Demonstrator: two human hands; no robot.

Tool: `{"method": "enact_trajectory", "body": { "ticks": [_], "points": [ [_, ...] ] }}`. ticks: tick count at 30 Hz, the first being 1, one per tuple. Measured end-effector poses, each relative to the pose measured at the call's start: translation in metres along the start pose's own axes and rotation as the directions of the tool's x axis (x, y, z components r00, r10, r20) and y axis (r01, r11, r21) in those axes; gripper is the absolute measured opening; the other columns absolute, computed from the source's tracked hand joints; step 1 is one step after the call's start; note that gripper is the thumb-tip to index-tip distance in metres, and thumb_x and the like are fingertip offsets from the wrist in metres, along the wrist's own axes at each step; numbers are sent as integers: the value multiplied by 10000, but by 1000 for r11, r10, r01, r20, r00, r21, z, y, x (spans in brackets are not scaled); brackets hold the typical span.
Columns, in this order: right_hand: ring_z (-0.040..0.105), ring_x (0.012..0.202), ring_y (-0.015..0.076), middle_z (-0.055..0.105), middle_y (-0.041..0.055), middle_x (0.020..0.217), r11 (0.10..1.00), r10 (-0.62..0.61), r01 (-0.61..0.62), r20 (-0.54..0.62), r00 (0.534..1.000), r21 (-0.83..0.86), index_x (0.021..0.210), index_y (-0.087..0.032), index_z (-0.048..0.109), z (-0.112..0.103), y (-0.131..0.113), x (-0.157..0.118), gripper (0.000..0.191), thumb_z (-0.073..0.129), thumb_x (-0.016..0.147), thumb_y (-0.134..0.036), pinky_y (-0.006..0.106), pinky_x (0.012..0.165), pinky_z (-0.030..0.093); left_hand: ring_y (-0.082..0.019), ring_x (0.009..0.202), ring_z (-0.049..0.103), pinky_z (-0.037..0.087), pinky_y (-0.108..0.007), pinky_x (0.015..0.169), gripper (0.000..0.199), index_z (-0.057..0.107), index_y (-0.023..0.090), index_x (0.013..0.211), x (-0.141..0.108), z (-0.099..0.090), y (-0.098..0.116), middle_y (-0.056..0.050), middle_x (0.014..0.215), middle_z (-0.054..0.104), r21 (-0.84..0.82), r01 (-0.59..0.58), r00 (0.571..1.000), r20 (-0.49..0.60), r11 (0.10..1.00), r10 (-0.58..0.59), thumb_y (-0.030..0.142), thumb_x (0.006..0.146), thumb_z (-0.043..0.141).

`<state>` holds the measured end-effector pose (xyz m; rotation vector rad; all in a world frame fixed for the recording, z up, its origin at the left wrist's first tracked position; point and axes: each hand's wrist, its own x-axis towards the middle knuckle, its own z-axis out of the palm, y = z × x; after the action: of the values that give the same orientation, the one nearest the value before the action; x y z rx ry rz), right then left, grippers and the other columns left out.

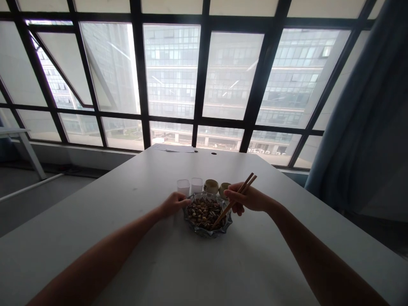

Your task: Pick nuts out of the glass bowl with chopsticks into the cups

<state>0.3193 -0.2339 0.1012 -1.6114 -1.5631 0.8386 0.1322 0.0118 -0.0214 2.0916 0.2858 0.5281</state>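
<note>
A scalloped glass bowl (207, 233) full of mixed nuts and striped sunflower seeds (202, 212) stands on the white table. My left hand (174, 205) grips the bowl's left rim, thumb on the edge. In my right hand (247, 197) is a pair of wooden chopsticks (227, 208), slanting down to the left with their tips among the seeds. Just behind the bowl are two clear plastic cups (183, 187) at the left and two small yellowish cups (211, 187) at the right. One yellowish cup is partly hidden by my right hand.
The white table (134, 238) runs away toward a large dark-framed window (174, 72). Some paper sheets (174, 148) lie at its far edge near two round holes. A blue curtain (350, 106) hangs at the right; another white table (27, 148) stands at the left.
</note>
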Motion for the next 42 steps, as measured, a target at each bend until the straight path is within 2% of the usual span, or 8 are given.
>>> {"method": "enact_trajectory", "body": {
  "ticks": [5,9,15,18,23,33,36,42],
  "points": [
    [644,471,124,679,26,582,996,-84,82,-109,991,-19,725,-153,568,8,15,11,504,577,887,-630,202,424,477,-70,531,232,192,-234,508,547,337,198,512,0,1,-1,81,512,250,3,3,1000,9,1000,-3,628,710,611],
    [636,467,130,663,19,568,995,-97,88,-212,973,-49,704,-169,554,9,23,14,511,566,886,-646,203,410,463,-71,534,242,196,-232,510,548,347,193,513,1,1,-1,79,510,255,3,-3,1000,14,1000,3,625,718,615],
    [612,444,124,664,28,563,993,-90,58,-348,933,-102,701,-177,554,7,19,13,531,560,867,-681,201,398,444,-71,535,242,194,-230,507,542,357,191,519,0,0,0,75,517,258,5,-13,1000,20,1000,13,619,724,618],
    [608,445,126,665,32,561,991,-124,97,-395,910,-87,696,-180,553,7,15,12,534,553,868,-686,209,404,448,-70,530,237,187,-234,505,541,356,193,520,0,0,0,75,518,259,10,-8,1000,23,1000,8,619,724,619],
    [616,472,128,675,37,604,990,-137,123,-314,940,-66,721,-174,565,12,13,12,510,577,867,-663,213,416,452,-69,531,224,168,-236,505,563,327,199,518,0,1,-1,78,523,239,2,-7,1000,24,1000,7,632,720,623],
    [615,496,136,635,28,606,946,-234,188,-157,959,-264,667,-186,507,22,17,14,445,520,949,-530,242,446,485,-72,538,228,178,-237,512,550,335,197,521,1,1,0,78,525,244,14,-5,1000,24,1000,4,630,722,609],
    [616,505,135,617,20,604,951,-211,175,-121,970,-256,651,-188,503,19,14,12,432,527,949,-500,249,461,501,-73,537,231,178,-237,511,551,336,199,523,1,1,1,78,527,245,14,-1,1000,28,1000,0,638,718,605],
    [633,504,144,629,13,569,985,-116,106,-61,991,-135,692,-175,547,9,7,5,427,589,900,-546,253,460,516,-74,535,235,184,-231,505,562,340,194,506,1,1,0,74,512,247,18,3,1000,18,1000,-3,643,707,611]
  ]
}}
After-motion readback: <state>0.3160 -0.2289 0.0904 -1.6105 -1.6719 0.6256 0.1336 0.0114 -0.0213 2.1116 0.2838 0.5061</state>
